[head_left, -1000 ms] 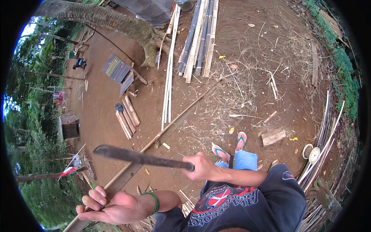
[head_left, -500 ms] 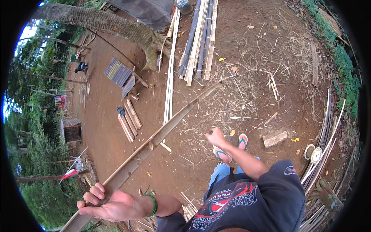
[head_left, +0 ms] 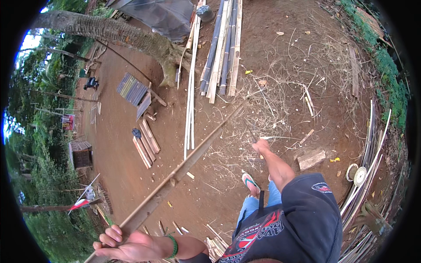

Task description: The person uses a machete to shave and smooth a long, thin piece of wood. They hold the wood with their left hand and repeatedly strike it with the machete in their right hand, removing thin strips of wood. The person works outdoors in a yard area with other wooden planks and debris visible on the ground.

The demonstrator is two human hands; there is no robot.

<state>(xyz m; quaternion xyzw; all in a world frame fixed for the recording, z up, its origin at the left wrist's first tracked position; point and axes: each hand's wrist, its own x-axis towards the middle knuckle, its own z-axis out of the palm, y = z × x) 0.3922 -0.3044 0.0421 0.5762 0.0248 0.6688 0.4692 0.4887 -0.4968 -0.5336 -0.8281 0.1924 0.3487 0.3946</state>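
On brown earth (head_left: pixel 109 153) strewn with shavings (head_left: pixel 287 72), the left hand (head_left: pixel 129 246) curls around a long bamboo piece (head_left: pixel 188 164) slanting ahead; to its right, the right hand (head_left: pixel 262 146) grips a thin dark blade (head_left: pixel 250 130). Beyond both stands a dark bucket (head_left: pixel 205 14), contents unclear.

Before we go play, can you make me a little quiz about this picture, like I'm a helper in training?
1. Which hand holds the long brown split-bamboo strip?
2. True or false: the green band-shaped bracelet is on the right wrist.
3. In the picture, where is the pale rectangular wooden block compared with the teal-strapped rubber sandal: A) to its left, or B) to its right?

Key:
1. The left hand.
2. False.
3. B.
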